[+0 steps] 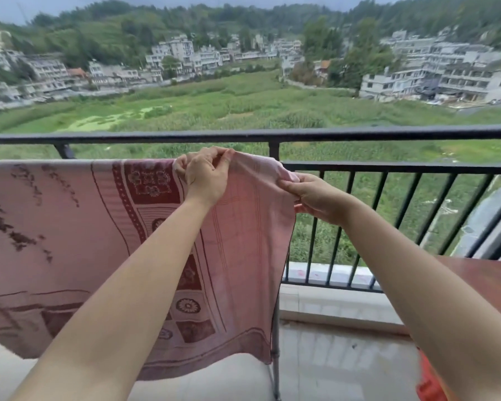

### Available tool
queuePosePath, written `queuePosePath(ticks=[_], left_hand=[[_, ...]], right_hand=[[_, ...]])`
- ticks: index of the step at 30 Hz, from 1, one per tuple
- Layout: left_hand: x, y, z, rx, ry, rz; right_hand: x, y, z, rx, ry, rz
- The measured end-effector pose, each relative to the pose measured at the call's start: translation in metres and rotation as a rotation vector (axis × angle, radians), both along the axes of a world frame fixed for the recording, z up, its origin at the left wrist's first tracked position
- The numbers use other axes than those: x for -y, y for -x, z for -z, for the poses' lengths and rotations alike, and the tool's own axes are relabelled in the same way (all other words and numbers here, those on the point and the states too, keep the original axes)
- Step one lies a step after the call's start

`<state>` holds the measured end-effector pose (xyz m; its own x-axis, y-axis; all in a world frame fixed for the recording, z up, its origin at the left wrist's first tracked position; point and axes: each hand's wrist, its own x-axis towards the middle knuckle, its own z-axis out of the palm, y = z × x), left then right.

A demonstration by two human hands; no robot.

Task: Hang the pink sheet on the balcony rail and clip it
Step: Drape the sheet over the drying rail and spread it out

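The pink sheet (70, 227), patterned in dark red, hangs over the lower bar of the black balcony rail (388, 168) and covers its left half down towards the floor. My left hand (206, 178) pinches the sheet's top fold at the bar, near its right end. My right hand (315, 198) pinches the sheet's right edge just below the bar and pulls it taut to the right. No clip shows in either hand.
The rail's upper bar (359, 134) runs across above the sheet. A brown table top (489, 282) stands at the right, with something orange (430, 383) below it. A grey metal leg (275, 357) stands under the sheet's right edge. Fields and buildings lie far below.
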<state>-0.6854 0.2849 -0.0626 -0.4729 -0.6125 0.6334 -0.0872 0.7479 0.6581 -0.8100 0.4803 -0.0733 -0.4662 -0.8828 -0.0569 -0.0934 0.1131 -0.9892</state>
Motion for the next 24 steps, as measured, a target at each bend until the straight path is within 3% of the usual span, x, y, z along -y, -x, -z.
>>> queuePosePath(ticks=[8,10,12,13,18,21,24], left_hand=[[-0.004,-0.006,0.0,-0.044,0.019,-0.026],[-0.007,-0.008,0.001,-0.018,0.053,-0.052],[-0.008,-0.011,0.002,0.014,0.083,-0.037],[-0.007,-0.012,0.002,0.025,0.089,-0.021],[-0.007,-0.018,-0.003,0.104,0.116,-0.027],[-0.002,-0.023,0.002,0.282,0.322,-0.121],[-0.002,-0.028,0.008,0.412,0.432,-0.225]], right_hand=[[-0.011,-0.005,-0.019,0.343,0.369,0.142],[-0.01,-0.004,-0.011,0.166,0.293,0.209],[-0.015,-0.002,0.005,-0.215,0.11,0.252],[-0.018,0.0,0.012,-0.313,0.046,0.248],[-0.016,0.006,0.004,-0.492,-0.044,0.339],[-0.005,-0.001,-0.012,-0.561,0.061,0.345],[0.007,-0.008,-0.019,-0.853,0.042,0.289]])
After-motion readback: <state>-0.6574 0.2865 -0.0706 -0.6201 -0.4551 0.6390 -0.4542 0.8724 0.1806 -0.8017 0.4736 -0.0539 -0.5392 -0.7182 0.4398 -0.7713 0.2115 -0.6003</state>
